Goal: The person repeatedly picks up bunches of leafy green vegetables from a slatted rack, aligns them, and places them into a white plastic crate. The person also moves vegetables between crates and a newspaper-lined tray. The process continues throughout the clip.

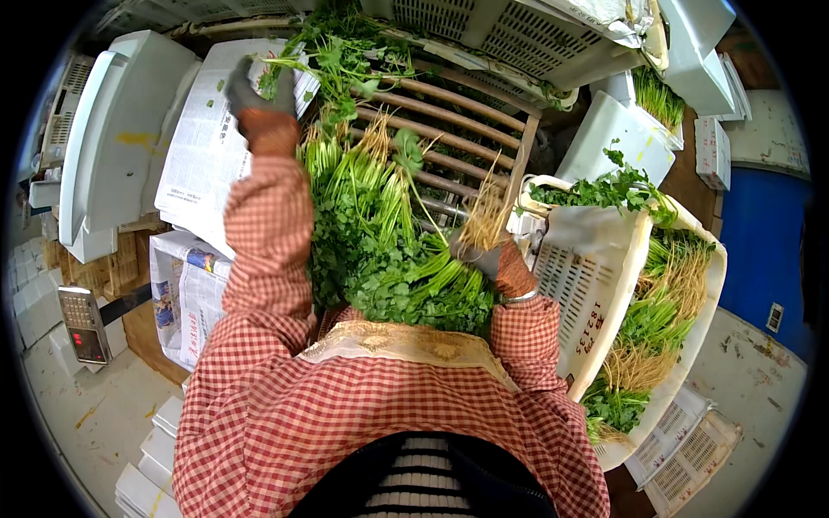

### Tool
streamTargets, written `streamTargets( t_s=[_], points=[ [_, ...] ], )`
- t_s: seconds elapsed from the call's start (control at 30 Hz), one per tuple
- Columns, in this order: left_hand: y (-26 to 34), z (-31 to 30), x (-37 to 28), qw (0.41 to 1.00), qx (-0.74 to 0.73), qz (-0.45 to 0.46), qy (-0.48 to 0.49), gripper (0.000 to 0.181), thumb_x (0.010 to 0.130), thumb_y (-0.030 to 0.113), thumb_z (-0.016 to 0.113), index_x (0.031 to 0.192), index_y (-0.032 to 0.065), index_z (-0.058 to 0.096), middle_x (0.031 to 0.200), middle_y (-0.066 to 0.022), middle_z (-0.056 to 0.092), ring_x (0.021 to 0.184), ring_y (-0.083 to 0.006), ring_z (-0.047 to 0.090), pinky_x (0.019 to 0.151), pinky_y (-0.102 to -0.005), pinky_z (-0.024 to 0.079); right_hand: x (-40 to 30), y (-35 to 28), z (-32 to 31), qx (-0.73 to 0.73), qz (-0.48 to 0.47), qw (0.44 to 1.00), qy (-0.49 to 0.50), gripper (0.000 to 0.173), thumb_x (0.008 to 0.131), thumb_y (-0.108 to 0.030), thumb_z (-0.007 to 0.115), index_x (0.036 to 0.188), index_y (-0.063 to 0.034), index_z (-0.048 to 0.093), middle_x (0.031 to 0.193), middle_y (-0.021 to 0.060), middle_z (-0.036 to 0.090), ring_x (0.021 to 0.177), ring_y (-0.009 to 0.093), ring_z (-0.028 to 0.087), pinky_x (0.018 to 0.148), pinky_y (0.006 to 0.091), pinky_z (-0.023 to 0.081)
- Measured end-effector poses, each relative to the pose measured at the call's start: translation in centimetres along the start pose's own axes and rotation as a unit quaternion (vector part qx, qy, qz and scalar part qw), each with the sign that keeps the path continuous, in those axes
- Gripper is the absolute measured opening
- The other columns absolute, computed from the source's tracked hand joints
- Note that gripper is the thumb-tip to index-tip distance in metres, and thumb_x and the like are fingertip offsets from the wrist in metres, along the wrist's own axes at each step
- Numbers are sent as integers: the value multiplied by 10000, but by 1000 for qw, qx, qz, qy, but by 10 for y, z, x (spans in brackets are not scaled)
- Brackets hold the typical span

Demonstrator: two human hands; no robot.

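My gloved left hand (262, 90) is over a stack of newspaper sheets (201, 142) and grips a few leafy stems at its fingertips. In my gloved right hand (482, 256) is a bunch of rooted coriander-like greens (447, 272), its roots pointing up and its leaves towards my body. More bunches of the same greens (369, 175) lie between my arms, on a rack of brown bars (453, 133). Loose leafy stems (343, 55) are heaped at the rack's far left.
A white plastic crate (586, 304) holding rooted greens stands at my right. Foam boxes (615, 139) and a blue barrel (758, 252) are beyond it. At left are a large foam box (129, 129), a newspaper-covered bundle (191, 291) and a scale display (84, 324). Another crate (492, 39) borders the rack's far side.
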State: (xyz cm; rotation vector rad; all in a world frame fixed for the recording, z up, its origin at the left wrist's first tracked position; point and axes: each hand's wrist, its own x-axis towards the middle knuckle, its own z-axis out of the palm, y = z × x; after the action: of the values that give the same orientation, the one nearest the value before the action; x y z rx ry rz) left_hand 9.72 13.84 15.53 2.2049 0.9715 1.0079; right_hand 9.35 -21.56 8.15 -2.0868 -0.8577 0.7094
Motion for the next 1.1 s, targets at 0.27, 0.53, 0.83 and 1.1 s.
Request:
streamTargets(
  t_s=[0.27, 0.53, 0.83, 1.1],
  points=[
    [-14, 14, -201, 865, 10, -64, -498, 499, 882, 399, 576, 1116, -42, 563, 1079, -227, 609, 912, -346, 622, 807, -440, 507, -40, 65, 63, 706, -84, 671, -212, 468, 941, -304, 537, 1240, 54, 491, 1167, 238, 560, 965, 344, 603, 765, 434, 551],
    [-27, 27, -218, 731, 231, -174, -619, 586, 878, 448, 555, 1238, -6, 468, 1225, -283, 516, 1066, -394, 566, 903, -450, 463, -7, -6, 10, 367, 92, 925, -34, 373, 904, -186, 606, 1235, -42, 512, 1085, 115, 609, 916, 204, 602, 787, 306, 508],
    [-12, -6, -252, 814, 75, 276, -505, 282, 855, 301, 577, 959, 42, 531, 809, -137, 564, 709, -272, 586, 605, -404, 497, 25, -17, 4, 21, 194, 980, 28, 459, 833, -445, 670, 924, -2, 595, 625, 88, 468, 592, 228, 441, 617, 365, 412],
    [-4, 41, -175, 803, 258, -14, -537, 639, 869, 416, 599, 1336, 17, 421, 1157, -200, 599, 975, -287, 623, 801, -360, 524, 32, -17, 13, 65, 220, 973, 35, 456, 850, -345, 663, 1146, -7, 582, 641, 131, 556, 552, 267, 485, 574, 396, 438]
  ],
)
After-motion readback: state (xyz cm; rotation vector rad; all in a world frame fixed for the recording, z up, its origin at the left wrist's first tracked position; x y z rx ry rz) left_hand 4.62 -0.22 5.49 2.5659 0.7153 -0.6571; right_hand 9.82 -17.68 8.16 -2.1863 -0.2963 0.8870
